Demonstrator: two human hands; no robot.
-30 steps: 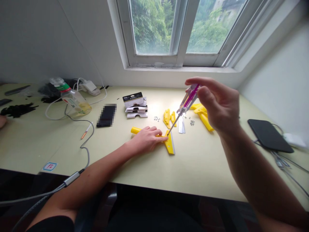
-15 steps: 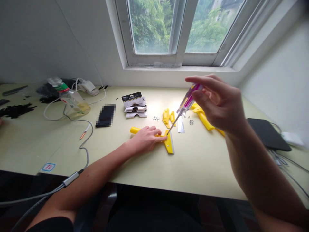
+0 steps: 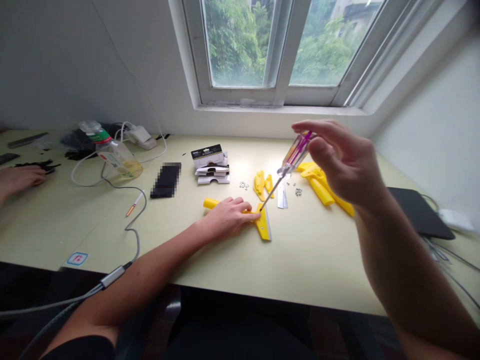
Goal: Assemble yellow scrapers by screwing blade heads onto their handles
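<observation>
– Another person's hand point(image 3: 28, 178) has come well into the frame at far left since half a second ago, onto the black scraps point(image 3: 52, 165). Around the yellow scraper point(image 3: 265, 231), nothing has clearly shifted.

– Where does that scraper lie?

– Just below the middle of the frame, flat on the table point(image 3: 300, 270). Its handle runs roughly left to right, and its head sits crosswise at the right end, blade edge facing right.

– Which hand is nearer?

– My left hand point(image 3: 229, 217): it touches, closed over the handle, with a finger stretched to the head. I cannot tell how its fingers sit underneath. My right hand point(image 3: 343, 162) is up and to the right, apart from the scraper, thumb and fingers pinching the clear-and-purple screwdriver point(image 3: 297, 151). That tool slants down-left, its tip at the upper part of the head, right beside the left fingertip.

– And further out?

– Small yellow pieces point(image 3: 259, 185) just above the head, then loose metal blades point(image 3: 281, 196), tiny nuts point(image 3: 243, 185) and screws point(image 3: 298, 192). More yellow handles point(image 3: 321, 191) lie partly behind the right hand; cardboard boxes point(image 3: 210, 162) stand above the left.
</observation>
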